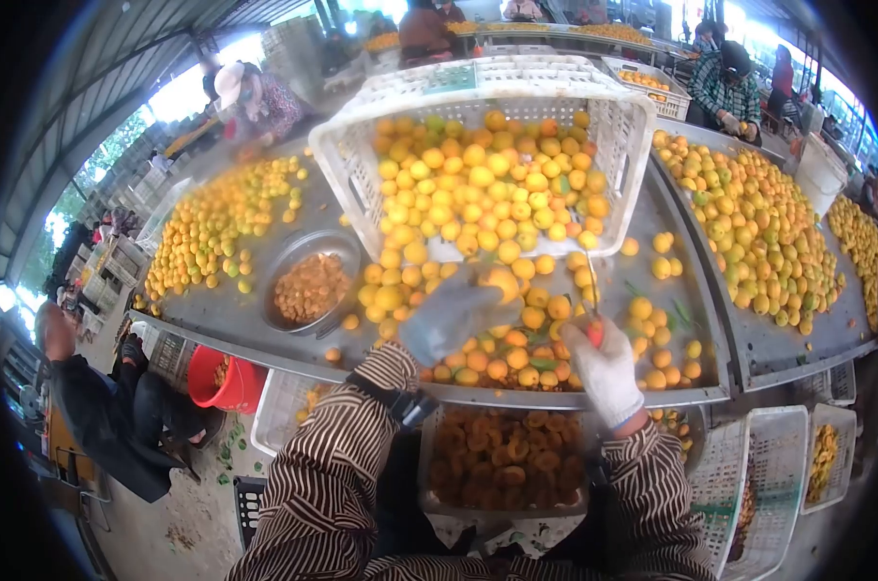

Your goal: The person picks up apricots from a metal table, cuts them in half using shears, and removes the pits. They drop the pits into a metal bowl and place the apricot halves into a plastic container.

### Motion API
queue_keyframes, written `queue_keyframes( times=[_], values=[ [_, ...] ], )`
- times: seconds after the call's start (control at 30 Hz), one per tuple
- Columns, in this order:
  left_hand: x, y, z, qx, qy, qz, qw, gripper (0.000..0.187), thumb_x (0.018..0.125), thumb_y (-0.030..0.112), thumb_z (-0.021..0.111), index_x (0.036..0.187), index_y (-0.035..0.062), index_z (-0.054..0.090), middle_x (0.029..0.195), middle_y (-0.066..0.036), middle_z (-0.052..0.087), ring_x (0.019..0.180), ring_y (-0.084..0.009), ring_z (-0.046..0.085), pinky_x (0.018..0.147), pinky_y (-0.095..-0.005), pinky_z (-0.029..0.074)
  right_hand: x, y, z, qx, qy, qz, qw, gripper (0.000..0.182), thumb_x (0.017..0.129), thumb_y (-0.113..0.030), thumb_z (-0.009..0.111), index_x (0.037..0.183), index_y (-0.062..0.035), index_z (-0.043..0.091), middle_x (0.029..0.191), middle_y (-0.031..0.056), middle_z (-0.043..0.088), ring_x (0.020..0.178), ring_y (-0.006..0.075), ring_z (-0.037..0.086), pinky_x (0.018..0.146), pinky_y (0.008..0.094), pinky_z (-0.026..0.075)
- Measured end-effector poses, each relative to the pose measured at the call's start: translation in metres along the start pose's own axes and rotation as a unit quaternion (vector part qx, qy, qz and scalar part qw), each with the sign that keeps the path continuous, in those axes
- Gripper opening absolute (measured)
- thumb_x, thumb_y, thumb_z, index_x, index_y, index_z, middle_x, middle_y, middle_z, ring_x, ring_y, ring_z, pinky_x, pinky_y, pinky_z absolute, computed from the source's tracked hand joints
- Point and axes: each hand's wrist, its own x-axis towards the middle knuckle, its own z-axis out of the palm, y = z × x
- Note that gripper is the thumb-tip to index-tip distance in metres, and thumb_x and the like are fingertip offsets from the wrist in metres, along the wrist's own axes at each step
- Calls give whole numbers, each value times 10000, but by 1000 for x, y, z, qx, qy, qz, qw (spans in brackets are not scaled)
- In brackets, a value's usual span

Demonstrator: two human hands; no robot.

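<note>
My left hand [458,315], in a grey glove, has its fingers round a yellow-orange fruit [498,284], somewhat blurred. My right hand [604,368], in a white glove, grips a knife [595,332] by its red handle, with the thin blade pointing up and away. Loose fruits [516,358] lie beneath and between both hands on the metal table [691,290]. Just beyond them a white plastic crate [637,145] lies tipped on its side, its fruits spilling toward my hands.
A metal bowl [347,254] of small brownish pieces stands left. Below the table edge is a crate of halved fruits [507,450]. A red bucket [207,378] and a seated person [120,416] are at lower left. Other people work across the tables.
</note>
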Motion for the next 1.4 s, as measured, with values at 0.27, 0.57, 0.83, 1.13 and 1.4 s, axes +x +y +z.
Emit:
queue_keyframes(
  times=[0.27,0.57,0.83,1.13,1.4],
  values=[
    [-87,-24,54,-13,-82,-16,996,504,944,134,600,1394,-8,423,1186,-74,583,1013,-145,591,835,-264,506,-74,-37,3,-248,-3,-166,954,237,854,-260,709,908,-38,645,692,132,631,605,243,602,586,336,473],
    [-139,-47,137,195,-169,-19,966,476,971,149,576,1391,-13,422,1085,-53,582,930,-130,586,812,-264,514,-175,-48,-58,-508,15,-291,811,159,792,-210,678,862,-93,597,721,119,608,685,325,634,608,422,491],
    [-141,-86,174,324,-237,31,915,412,926,101,626,1305,-4,505,1043,-49,593,936,-104,585,815,-244,502,-224,-25,-98,-526,24,-238,816,186,821,-247,666,886,-95,580,694,110,607,667,311,650,574,422,493],
    [-142,-114,209,266,-261,-107,922,433,931,51,552,1352,2,462,1076,-69,610,884,-107,590,787,-264,511,-253,-6,-125,-517,102,-169,833,171,831,-239,661,896,-98,590,697,122,614,679,313,654,589,428,494],
    [-139,-137,225,290,-281,-64,913,451,937,39,540,1370,-14,427,1076,-84,588,918,-134,614,846,-298,530,-263,20,-149,-513,156,-69,842,175,841,-246,652,898,-95,583,710,157,624,689,348,649,606,455,503]
  ],
)
